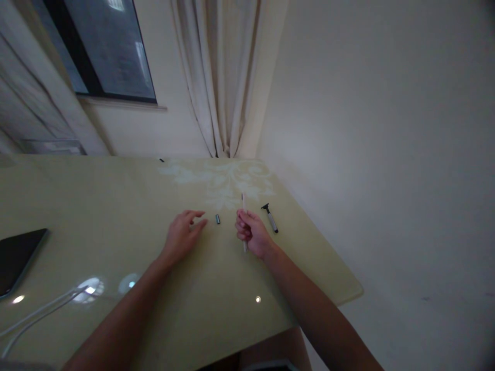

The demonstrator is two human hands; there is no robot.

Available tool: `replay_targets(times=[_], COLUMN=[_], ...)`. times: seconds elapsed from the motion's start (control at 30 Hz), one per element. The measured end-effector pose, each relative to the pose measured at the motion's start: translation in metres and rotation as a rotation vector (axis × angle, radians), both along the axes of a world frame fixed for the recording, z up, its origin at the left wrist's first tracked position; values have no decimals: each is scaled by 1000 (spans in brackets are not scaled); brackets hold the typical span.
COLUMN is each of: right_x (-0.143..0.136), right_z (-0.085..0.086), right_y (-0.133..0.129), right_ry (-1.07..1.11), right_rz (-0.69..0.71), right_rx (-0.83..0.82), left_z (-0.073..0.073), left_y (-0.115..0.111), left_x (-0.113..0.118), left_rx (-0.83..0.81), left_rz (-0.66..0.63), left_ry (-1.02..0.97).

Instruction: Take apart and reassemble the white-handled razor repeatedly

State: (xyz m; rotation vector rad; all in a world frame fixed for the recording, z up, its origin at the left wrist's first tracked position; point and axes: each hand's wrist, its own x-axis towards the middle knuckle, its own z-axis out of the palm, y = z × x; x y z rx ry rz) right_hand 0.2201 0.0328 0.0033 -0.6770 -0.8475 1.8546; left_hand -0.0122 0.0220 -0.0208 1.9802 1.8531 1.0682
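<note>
My right hand (251,232) is closed around a slim, pale toothbrush (244,204), held upright with its dark-bristled head above the fist and the handle's end below. To the left, my left hand (184,231) hovers near the tabletop, thumb and fingers apart with nothing between them. Just beyond those fingertips is a small dark cylinder (217,219) that looks like a battery, not touched by either hand. A black and grey razor (271,218) lies right of my right hand, its head pointing away from me.
The glossy yellowish table (209,299) has a pale floral pattern at its far end. A dark tablet-like device (19,255) lies at the left edge, near white cables (42,313). A small black item (161,160) sits by the far edge. A wall (371,154) borders the right side.
</note>
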Motion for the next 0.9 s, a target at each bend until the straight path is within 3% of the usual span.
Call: replay_targets(times=[0.13,0.27,0.53,0.7,0.9], right_x=[-1,-1,1,3,3], right_z=[4,9,22,25,22], right_y=[-5,-12,-25,-30,-25], right_ry=[89,129,197,193,150], right_rz=[117,190,272,188,117], right_rx=[24,51,97,136,105], left_z=[-8,-6,-8,-13,7], left_y=[4,5,-7,-15,-26], left_x=[22,31,20,20,28], left_rx=[-51,-70,-24,49,353], left_rz=[-32,-82,-172,-183,-232], left_ry=[279,349,245,215,39])
